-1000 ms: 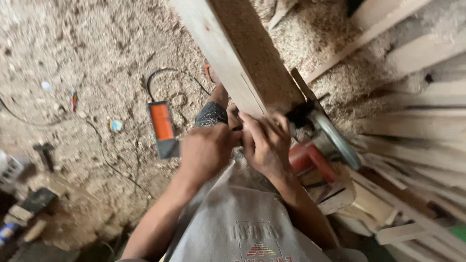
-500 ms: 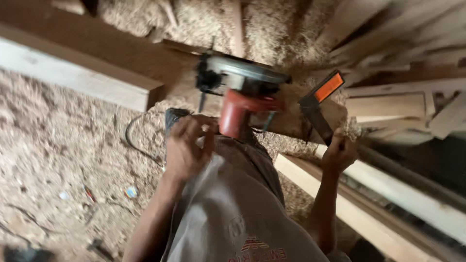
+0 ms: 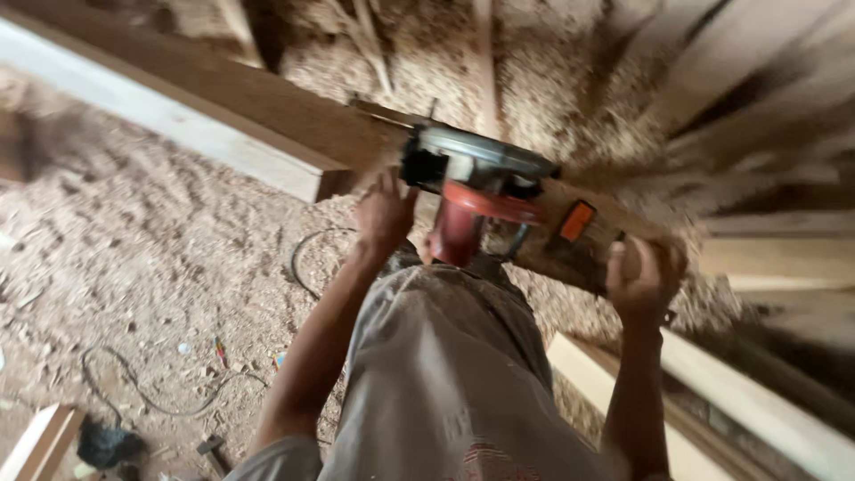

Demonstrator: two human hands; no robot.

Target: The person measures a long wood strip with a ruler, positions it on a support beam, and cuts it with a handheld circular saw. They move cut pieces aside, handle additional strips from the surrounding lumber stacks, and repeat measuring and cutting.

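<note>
The long plank (image 3: 267, 116) lies across in front of me, running from the upper left down to my right, and the red circular saw (image 3: 476, 191) sits on it right at the middle, its round metal guard up top and the red body hanging toward my waist. My left hand (image 3: 385, 212) is pressed up against the plank's near edge just beside the saw, fingers spread and bearing on the wood rather than closed round anything, to steady it. My right hand (image 3: 643, 272) is curled under the plank's lower end, gripping it from below to carry the weight there; the picture is smeared on that side, so I think it's the plank alone I'm clutching. An orange tag (image 3: 577, 220) shows between saw and right hand. Sawdust (image 3: 134, 258) covers the floor, with a black cable (image 3: 307, 258) looping through it.
</note>
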